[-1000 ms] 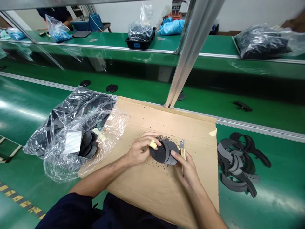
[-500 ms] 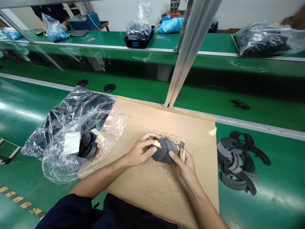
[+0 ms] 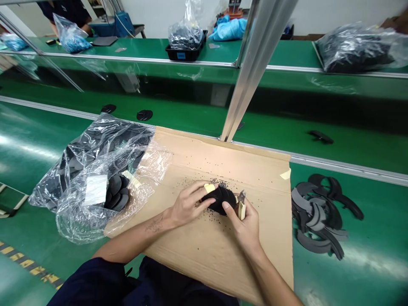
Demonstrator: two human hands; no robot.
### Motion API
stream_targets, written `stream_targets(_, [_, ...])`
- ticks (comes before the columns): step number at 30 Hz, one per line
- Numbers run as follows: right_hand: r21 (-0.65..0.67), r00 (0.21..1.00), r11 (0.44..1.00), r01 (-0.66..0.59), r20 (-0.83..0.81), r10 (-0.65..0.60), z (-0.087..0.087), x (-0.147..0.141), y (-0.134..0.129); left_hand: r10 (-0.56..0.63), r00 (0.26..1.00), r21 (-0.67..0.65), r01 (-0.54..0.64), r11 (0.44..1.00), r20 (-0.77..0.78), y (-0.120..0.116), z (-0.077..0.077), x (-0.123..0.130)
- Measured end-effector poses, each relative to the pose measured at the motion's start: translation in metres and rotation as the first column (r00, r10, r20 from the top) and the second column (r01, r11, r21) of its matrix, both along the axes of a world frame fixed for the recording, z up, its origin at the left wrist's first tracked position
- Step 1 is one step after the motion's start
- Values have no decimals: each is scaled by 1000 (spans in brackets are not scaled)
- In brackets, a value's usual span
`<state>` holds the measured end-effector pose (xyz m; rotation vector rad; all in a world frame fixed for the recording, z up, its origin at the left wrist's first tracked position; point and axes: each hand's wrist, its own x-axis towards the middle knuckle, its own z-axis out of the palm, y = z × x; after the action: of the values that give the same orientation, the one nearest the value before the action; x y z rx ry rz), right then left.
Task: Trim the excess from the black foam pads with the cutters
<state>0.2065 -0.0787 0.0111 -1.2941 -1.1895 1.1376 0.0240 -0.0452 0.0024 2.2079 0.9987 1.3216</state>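
Note:
Over the cardboard sheet [image 3: 204, 250], my left hand [image 3: 190, 204] is closed on a black rounded plastic part [image 3: 219, 199] with overlapping curved pieces. Yellow tape wraps one of its fingers. My right hand [image 3: 247, 223] presses its thumb on the part's right end and also keeps a pair of small nippers [image 3: 242, 206] with pale yellow handles in its grip, jaws pointing away from me. Fingers hide the part's ends and underside. Tiny black bits [image 3: 223, 184] are scattered on the cardboard around and under the part.
A clear plastic bag [image 3: 95, 170] of dark oval parts lies to the left. Grey and black curved pieces [image 3: 318, 212] are piled at right. A metal post [image 3: 245, 85] rises behind the cardboard. A black bin [image 3: 181, 55] and bagged parts [image 3: 357, 51] stand on the upper shelf.
The part has turned in my hands: its grey face showed before, and a black face shows now. The nippers have tilted slightly with my right hand.

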Motion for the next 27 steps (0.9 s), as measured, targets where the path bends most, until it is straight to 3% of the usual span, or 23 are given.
stream_targets(7, [-6, 1000, 1000, 7, -12, -7, 2, -2, 0, -23, 999, -105, 26, 994, 34, -1, -3, 1])
stream_targets(11, [-12, 1000, 1000, 9, -7, -9, 2, -3, -2, -8, 991, -288, 46, 956, 130, -3, -5, 1])
stream_targets(13, [-4, 1000, 1000, 11, 14, -11, 0, -2, -3, 24, 982, -432, 60, 900, 186, -3, -6, 1])
stream_targets(16, [17, 998, 1000, 11, 63, -12, -2, -1, -5, 29, 958, -630, 164, 760, 284, 0, -8, 1])
stream_targets(19, [55, 993, 998, -15, 120, 9, -4, 1, -6, -47, 922, -717, 331, 613, 385, 5, -7, -2])
stream_targets(21, [103, 983, 994, -41, 181, 22, -3, 4, -5, -91, 914, -725, 372, 579, 397, 9, -3, -5])
stream_targets(23, [208, 959, 976, -66, 282, 5, -1, 7, -2, -123, 935, -695, 330, 638, 332, 11, 2, -9])
stream_targets(27, [480, 862, 856, -194, 499, -84, 1, 15, 3, -170, 982, -447, 191, 874, 85, 9, 8, -14])
